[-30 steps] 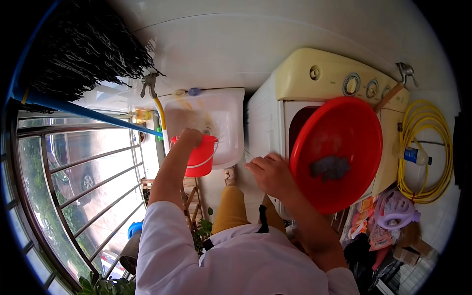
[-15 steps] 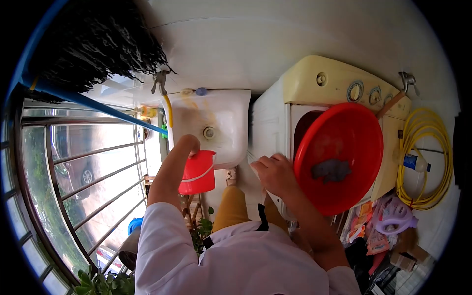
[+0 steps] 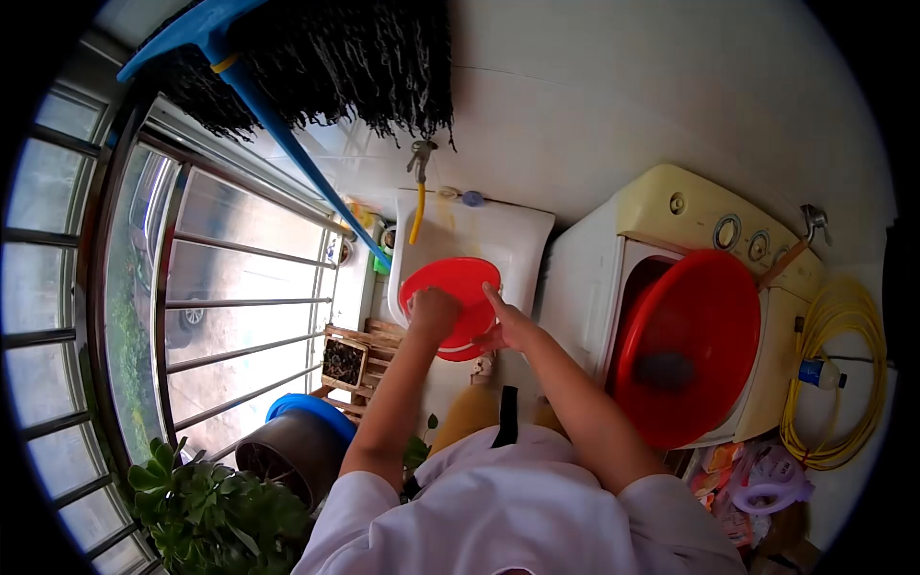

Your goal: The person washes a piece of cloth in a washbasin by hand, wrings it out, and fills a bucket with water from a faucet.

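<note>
A red bucket (image 3: 462,279) with a pale handle hangs over the front part of the white sink (image 3: 522,228), its mouth toward me. My left hand (image 3: 433,316) is closed at the bucket's left rim, its fingertips hidden. On the bucket's right side, my right hand (image 3: 510,326) rests with thumb and fingers apart around the wall. A yellow hose (image 3: 418,213) runs down from the tap (image 3: 420,157) behind the bucket. What the bucket holds, if anything, I cannot make out.
At right, a large red basin (image 3: 704,335) with a dark cloth (image 3: 664,371) leans on the washing machine (image 3: 644,213). A blue-handled mop (image 3: 278,125) slants at upper left. Metal railings (image 3: 247,304) and a leafy plant (image 3: 216,498) line the left; a yellow hose coil (image 3: 867,383) hangs right.
The bucket has moved from the sink's left front corner to over its front part. My right hand has left the basin's side and come to the bucket. The view has shifted.
</note>
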Demonstrator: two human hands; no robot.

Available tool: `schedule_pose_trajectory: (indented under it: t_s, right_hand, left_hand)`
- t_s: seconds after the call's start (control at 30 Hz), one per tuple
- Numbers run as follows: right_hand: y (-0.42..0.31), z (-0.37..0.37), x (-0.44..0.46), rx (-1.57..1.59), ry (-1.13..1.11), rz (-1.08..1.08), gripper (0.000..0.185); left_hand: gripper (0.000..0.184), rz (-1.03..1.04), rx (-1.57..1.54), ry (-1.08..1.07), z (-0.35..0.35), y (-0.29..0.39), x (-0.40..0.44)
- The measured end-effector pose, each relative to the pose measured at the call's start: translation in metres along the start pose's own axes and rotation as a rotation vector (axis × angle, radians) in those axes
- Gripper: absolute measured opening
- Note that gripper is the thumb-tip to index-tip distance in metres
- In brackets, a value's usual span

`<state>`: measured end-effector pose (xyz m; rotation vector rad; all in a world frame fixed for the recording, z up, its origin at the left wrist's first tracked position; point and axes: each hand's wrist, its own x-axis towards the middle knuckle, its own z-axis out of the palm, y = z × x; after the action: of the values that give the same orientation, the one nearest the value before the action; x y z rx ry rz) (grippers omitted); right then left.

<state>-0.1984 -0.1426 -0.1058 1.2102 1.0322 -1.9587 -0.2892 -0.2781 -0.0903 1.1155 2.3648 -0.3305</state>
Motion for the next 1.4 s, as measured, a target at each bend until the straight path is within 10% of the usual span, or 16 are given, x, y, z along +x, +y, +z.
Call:
schedule_pose_trajectory:
  t_s: [0.13, 0.3, 0.5, 0.63, 0.9, 1.4]
  right_hand:
    - [0.008, 0.000, 0.051, 0.268, 0.040, -0.118, 0.035]
    - [0.003, 0.006, 0.097, 0.040, 0.178, -0.231, 0.032]
    - [-0.017, 0.021, 0.096, -0.060, 0.158, -0.169, 0.031]
    - [-0.021, 0.023, 0.116, 0.043, 0.165, -0.256, 0.034]
    - [-0.033, 0.039, 0.133, 0.104, 0.210, -0.321, 0.033]
    - [-0.033, 0.053, 0.120, 0.063, 0.207, -0.277, 0.046]
  left_hand:
    - [0.027, 0.076, -0.062, 0.105, -0.005, 0.008, -0.014]
    - [0.043, 0.275, -0.534, 0.632, 0.008, -0.006, 0.011]
    - [0.033, 0.138, -0.177, 0.288, -0.013, -0.032, 0.037]
    - [0.030, -0.263, -0.425, 1.050, -0.087, -0.072, 0.042]
    - [0.042, -0.394, -0.388, 0.623, -0.122, -0.087, 0.103]
    - [0.063, -0.359, -0.568, 0.647, -0.100, -0.083, 0.160]
